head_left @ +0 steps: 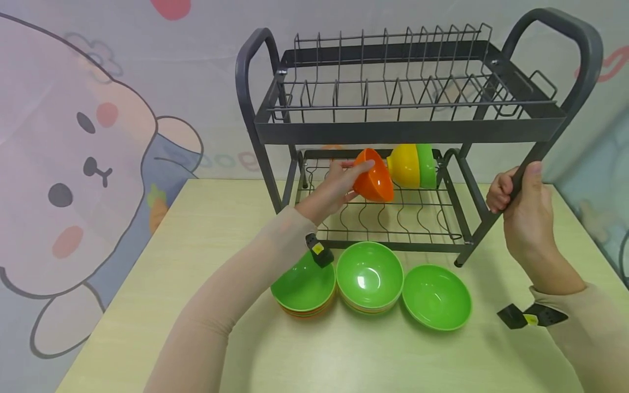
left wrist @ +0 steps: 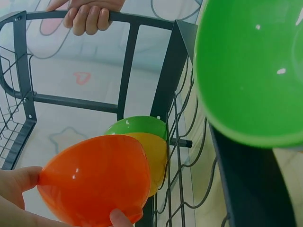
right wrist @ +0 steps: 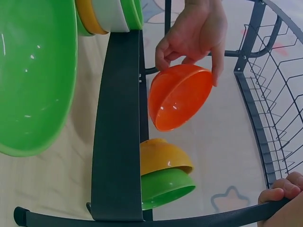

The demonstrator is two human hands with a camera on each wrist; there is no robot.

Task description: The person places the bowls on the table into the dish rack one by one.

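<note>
The left hand (head_left: pixel 339 185) pinches an orange bowl (head_left: pixel 374 183) at the lower tier of the dark dish rack (head_left: pixel 413 132), just left of a yellow bowl (head_left: pixel 403 166) nested with a green one. The right hand (head_left: pixel 532 210) grips the rack's right upright; green-topped bowls (head_left: pixel 369 275) sit in front on the worktop (head_left: pixel 373 355).

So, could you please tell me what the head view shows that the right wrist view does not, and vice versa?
Only the head view shows the printed bear face and both sleeves. Only the right wrist view shows a white bowl side-on in a stack. Both show the left hand holding the orange bowl, the right hand gripping the rack, and a yellow bowl nested with a green bowl.
</note>
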